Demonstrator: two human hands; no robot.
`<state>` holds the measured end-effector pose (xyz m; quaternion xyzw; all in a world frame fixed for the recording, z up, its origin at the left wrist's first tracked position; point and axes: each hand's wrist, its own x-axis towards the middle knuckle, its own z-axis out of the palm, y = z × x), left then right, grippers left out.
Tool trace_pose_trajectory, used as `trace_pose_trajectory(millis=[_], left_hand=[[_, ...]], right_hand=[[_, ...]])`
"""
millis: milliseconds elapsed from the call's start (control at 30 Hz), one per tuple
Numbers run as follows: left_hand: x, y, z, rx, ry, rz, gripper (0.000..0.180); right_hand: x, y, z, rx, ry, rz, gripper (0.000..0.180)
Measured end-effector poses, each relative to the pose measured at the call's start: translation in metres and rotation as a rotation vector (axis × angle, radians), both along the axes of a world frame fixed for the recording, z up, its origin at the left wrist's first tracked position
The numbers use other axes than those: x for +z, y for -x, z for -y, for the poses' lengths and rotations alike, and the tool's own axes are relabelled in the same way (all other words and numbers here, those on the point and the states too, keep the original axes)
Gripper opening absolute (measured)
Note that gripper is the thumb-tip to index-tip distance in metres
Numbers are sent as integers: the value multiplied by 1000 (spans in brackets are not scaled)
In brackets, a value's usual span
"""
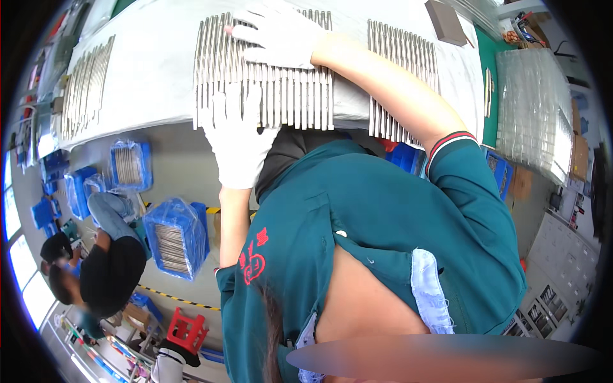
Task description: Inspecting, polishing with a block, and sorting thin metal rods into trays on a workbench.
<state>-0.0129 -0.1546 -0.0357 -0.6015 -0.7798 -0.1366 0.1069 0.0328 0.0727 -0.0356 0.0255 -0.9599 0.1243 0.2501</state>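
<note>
A row of slim metal rods (297, 99) lies side by side on the white-covered table in front of me. My left hand (237, 143), in a white glove, rests on the near ends at the row's left part, fingers stretched out. Across the rods' upper part lies my right hand (281, 35), also gloved, flat with its fingers spread. It hides some of the far ends. A second row of metal rods (402, 76) is to the right, partly behind my right forearm. More rods (88, 86) lie at the table's left end.
A brown-grey block (445, 23) sits at the far right of the white table cover (153, 64). Stacked clear plastic trays (535, 108) stand further right. Blue bins (204, 226) with plastic-wrapped rods and a red stool (187, 330) are on the floor; another person (112, 274) sits at left.
</note>
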Motion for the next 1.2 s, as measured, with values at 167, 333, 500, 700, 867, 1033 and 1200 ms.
trace_pose_trajectory(millis=[167, 333, 500, 700, 867, 1033, 1200], left_hand=[[-1, 0, 5, 22, -4, 3, 62], [-6, 4, 2, -20, -78, 4, 58], [-5, 4, 2, -6, -40, -2, 58], [-5, -2, 4, 1, -59, -1, 58], [-2, -4, 3, 25, -14, 8, 59], [-6, -2, 0, 21, -52, -13, 60], [-6, 1, 0, 16, -61, 21, 60]], right_hand=[[17, -22, 0, -26, -59, 212, 58], [21, -58, -11, -93, -124, 273, 60], [17, -73, -21, -63, -163, 243, 60], [10, -49, -9, -79, -151, 263, 59], [20, -21, 3, -72, -37, 370, 60], [24, -22, 2, -69, -25, 339, 61], [12, -56, -16, -126, -148, 342, 62]])
